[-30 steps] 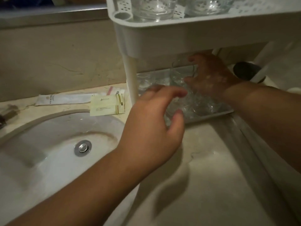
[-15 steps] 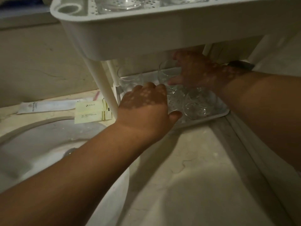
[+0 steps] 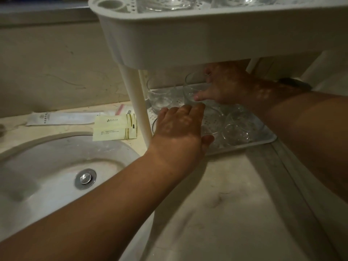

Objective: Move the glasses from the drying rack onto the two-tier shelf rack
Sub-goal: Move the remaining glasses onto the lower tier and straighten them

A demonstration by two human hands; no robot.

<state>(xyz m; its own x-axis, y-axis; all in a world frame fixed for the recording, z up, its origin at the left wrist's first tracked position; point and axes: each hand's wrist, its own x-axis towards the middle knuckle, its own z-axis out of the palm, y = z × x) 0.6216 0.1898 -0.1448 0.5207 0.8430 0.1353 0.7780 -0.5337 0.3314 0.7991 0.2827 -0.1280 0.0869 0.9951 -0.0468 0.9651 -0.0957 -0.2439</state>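
Note:
A white two-tier shelf rack (image 3: 188, 40) stands on the counter, with clear glasses on its upper tier (image 3: 169, 4). Several clear glasses stand on the lower tier (image 3: 263, 142). My right hand (image 3: 224, 85) reaches under the upper tier and grips an upright glass (image 3: 192, 91), thumb on its near side. A second upright glass (image 3: 160, 95) stands to its left by the rack's leg. My left hand (image 3: 178, 129) lies flat over the front left of the lower tier, fingers straight, above a glass that is mostly hidden beneath it. Low glasses (image 3: 239, 127) sit at the front right.
A white sink basin (image 3: 47, 166) with a metal drain (image 3: 85, 178) lies at the left. Paper sachets (image 3: 113, 127) lie on the counter behind it. The beige wall rises behind. Marble counter (image 3: 226, 204) spreads in front of the rack.
My left hand has gone forward from above the counter onto the lower tier. My right hand stays at the upright glass. The view has shifted, showing more of the sink.

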